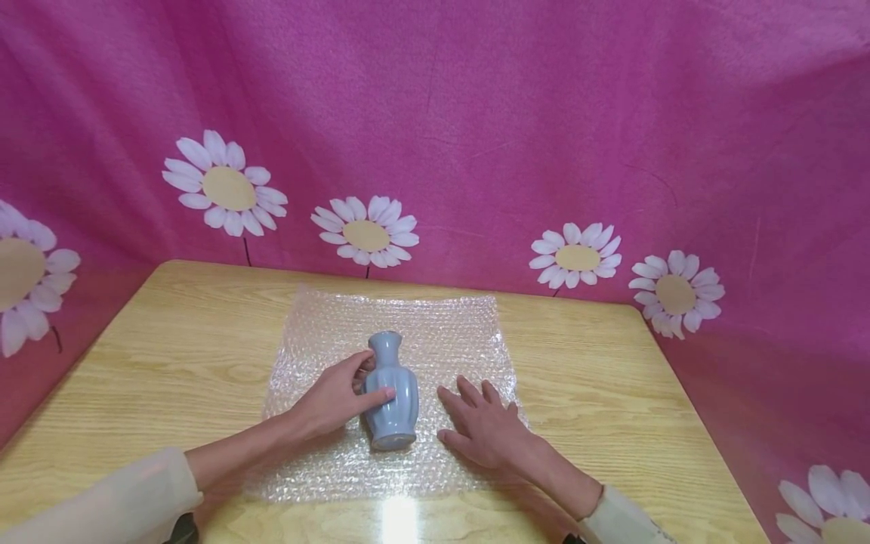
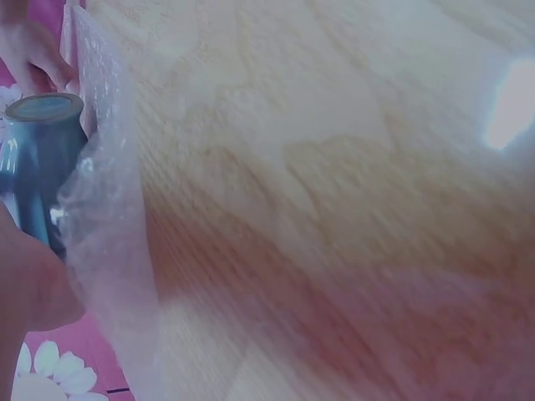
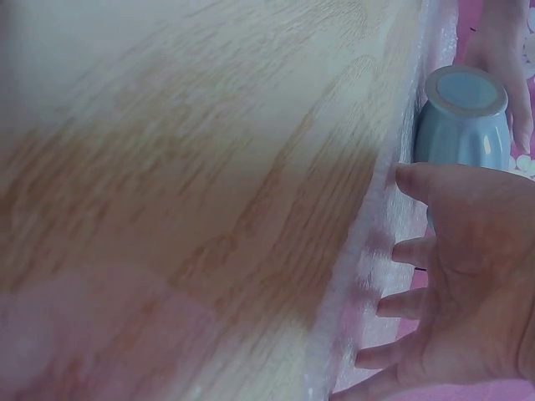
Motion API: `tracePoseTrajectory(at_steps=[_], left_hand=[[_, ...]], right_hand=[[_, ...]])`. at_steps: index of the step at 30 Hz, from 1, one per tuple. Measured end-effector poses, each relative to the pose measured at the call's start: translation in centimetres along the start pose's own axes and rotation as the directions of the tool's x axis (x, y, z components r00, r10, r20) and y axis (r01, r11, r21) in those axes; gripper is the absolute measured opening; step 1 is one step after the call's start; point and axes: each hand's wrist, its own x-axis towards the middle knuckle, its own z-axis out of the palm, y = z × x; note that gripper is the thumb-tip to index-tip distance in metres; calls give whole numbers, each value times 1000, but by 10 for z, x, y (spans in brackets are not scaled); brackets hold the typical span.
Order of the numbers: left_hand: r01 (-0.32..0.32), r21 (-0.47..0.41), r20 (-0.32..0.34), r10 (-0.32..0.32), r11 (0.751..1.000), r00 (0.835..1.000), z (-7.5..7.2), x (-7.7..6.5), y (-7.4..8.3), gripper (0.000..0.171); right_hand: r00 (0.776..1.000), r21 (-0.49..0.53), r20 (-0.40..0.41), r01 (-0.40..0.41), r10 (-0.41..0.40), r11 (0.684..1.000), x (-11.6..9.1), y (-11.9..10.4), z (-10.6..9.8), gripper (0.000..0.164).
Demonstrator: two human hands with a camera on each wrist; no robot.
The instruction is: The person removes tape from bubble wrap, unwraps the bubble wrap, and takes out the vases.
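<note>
A glossy blue-grey ceramic vase (image 1: 401, 385) lies on its side on a sheet of clear bubble wrap (image 1: 448, 340), its neck pointing away and its foot towards me. My left hand (image 1: 333, 397) grips it from the left, thumb over the body and fingers around the far side near the neck. To the right of the vase, my right hand (image 1: 485, 427) is spread palm down with fingertips at the wrap. Both wrist views show the round base of the vase (image 3: 468, 125); in the right one, the right hand (image 3: 481, 276) has straight, separated fingers.
Beneath the wrap is a light wood-grain table (image 1: 578, 363) with rounded far corners. A magenta cloth (image 1: 462, 151) printed with white daisies hangs behind and along both sides. Light glares off the table near its front edge.
</note>
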Motion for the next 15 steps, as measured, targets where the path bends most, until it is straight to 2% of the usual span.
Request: tracePoseTrajectory(at_steps=[7, 15], left_hand=[[47, 55, -6, -47, 997, 999, 2, 3, 3, 87], [115, 22, 15, -115, 993, 993, 7, 5, 8, 89]], right_hand=[[1000, -15, -4, 4, -4, 1000, 1, 1, 0, 66], [1000, -10, 8, -6, 6, 1000, 0, -1, 0, 66]])
